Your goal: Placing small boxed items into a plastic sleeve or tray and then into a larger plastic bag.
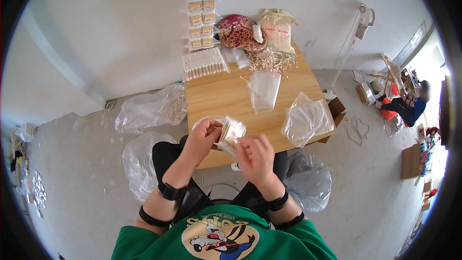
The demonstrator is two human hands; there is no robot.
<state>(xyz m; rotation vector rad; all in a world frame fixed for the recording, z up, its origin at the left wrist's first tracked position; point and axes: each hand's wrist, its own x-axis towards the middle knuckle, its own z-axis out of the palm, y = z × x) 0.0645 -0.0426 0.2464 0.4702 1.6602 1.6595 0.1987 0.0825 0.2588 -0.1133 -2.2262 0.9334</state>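
Observation:
Over the table's near edge I hold a small clear packet of cotton swabs (231, 134) with a yellow and white label inside. My left hand (204, 137) is closed, its thumb and fingers pinching the packet's left side. My right hand (257, 157) is curled with thumb and fingers together at the packet's right edge; its fingertips are partly hidden. Behind the packet, the pale rim of a round dish (201, 119) shows in part.
On the wooden table (216, 96) lie clear bags (308, 119), a flat plastic sleeve (265, 90), loose swabs (270, 60) and a row of swab packs (204, 64). Packets stand stacked (201, 18) behind. Plastic sacks (153, 108) sit beside. A person (413, 106) sits far right.

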